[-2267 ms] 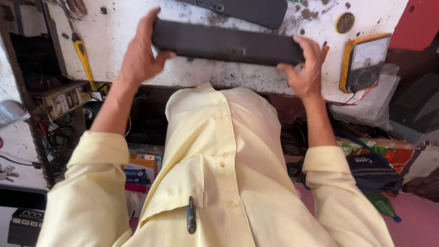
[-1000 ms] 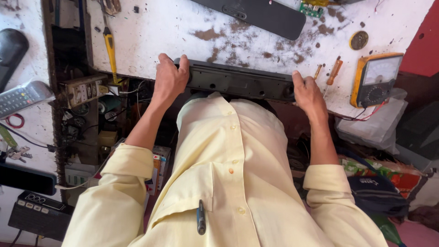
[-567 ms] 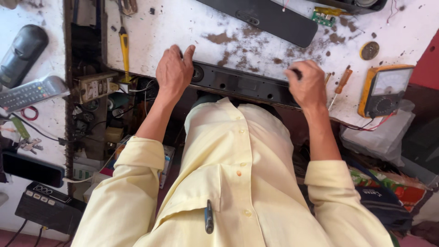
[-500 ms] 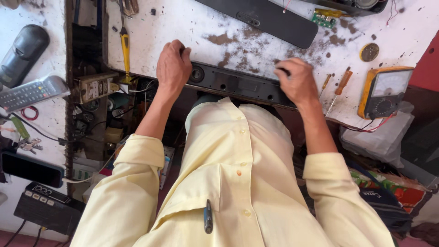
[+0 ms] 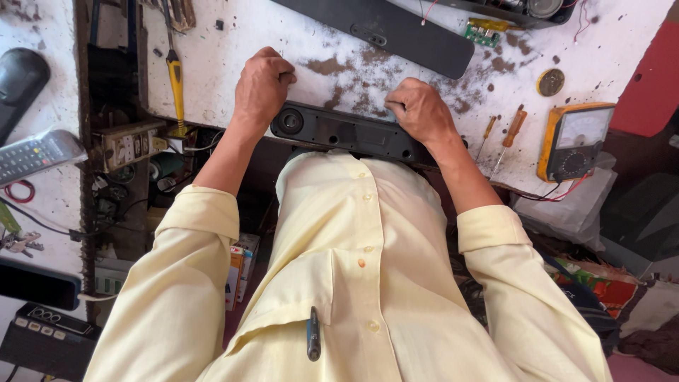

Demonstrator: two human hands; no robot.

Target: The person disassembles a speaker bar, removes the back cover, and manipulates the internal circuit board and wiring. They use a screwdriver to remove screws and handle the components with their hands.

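Note:
A long black soundbar (image 5: 346, 133) lies along the near edge of the stained white workbench (image 5: 212, 64), with a round speaker cone showing at its left end. My left hand (image 5: 260, 88) is curled over the bar's far edge at that left end. My right hand (image 5: 422, 110) is curled over the far edge toward the right end. Both hands press on the bar just in front of my pale yellow shirt.
A second long black panel (image 5: 396, 28) lies farther back beside a small green circuit board (image 5: 482, 32). A yellow multimeter (image 5: 573, 141), two screwdrivers (image 5: 511, 131) and a round disc (image 5: 550, 82) sit right. A yellow-handled screwdriver (image 5: 175, 78), power strip (image 5: 131, 141) and remote (image 5: 35, 152) are left.
The soundbar, held up in both hands earlier, has come down onto the bench's near edge and turned its speaker face toward me. My right hand has slid leftward along it.

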